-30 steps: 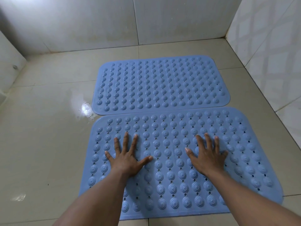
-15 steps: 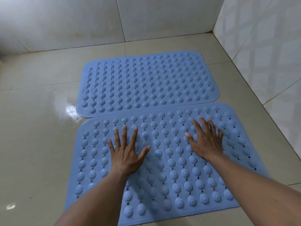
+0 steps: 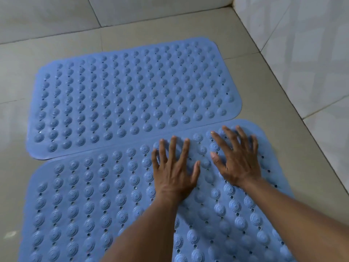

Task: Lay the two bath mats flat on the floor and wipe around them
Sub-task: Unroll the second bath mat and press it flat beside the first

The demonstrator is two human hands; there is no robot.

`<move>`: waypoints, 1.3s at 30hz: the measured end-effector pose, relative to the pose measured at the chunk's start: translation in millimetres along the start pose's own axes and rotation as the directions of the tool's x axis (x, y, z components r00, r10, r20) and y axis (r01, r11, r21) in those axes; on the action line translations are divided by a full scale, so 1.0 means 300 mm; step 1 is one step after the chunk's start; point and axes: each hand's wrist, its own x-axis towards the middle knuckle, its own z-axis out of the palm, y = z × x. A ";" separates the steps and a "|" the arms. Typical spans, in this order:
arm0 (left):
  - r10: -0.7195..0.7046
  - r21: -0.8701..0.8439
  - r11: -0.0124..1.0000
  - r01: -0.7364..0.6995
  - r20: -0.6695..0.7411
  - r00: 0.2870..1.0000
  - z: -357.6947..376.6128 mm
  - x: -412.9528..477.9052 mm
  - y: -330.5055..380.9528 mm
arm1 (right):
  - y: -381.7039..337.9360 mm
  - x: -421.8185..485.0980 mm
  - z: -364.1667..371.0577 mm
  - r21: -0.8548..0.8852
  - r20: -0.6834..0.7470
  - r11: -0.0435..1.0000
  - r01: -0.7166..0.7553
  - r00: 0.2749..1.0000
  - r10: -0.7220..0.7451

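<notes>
Two blue rubber bath mats with raised round studs lie flat on the beige tiled floor, long edges touching. The far mat [image 3: 132,95] is untouched. The near mat [image 3: 85,201] runs out of view at the bottom. My left hand [image 3: 174,171] presses palm down on the near mat's far right part, fingers spread. Just to its right, my right hand [image 3: 238,157] lies flat too, fingers apart, near the mat's far right corner. Neither hand holds anything.
A tiled wall [image 3: 311,53] rises close on the right, and another wall [image 3: 56,12] stands behind the far mat. Bare floor tiles [image 3: 13,129] show on the left, with a narrow strip between the mats and the right wall.
Both hands have slid forward and to the right across the near mat, from its middle toward its far right corner. The camera has moved closer and lower.
</notes>
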 end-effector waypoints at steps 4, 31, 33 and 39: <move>-0.060 0.076 0.995 0.058 0.022 0.998 -0.019 -0.002 0.021 | 0.009 0.004 -0.006 -0.018 -0.001 0.999 0.026 1.000 -0.026; -0.067 0.095 0.994 0.047 0.225 0.972 -0.156 -0.279 -0.343 | -0.240 -0.194 -0.005 0.057 0.154 0.997 -0.043 0.987 0.034; -0.174 0.146 0.978 0.147 0.199 0.964 -0.195 -0.362 -0.507 | -0.394 -0.257 -0.006 0.113 0.155 0.988 0.102 0.981 -0.119; -0.310 0.164 0.943 0.289 0.118 0.943 -0.311 -0.376 -0.777 | -0.812 -0.150 -0.029 0.216 0.188 0.957 0.193 0.954 -0.234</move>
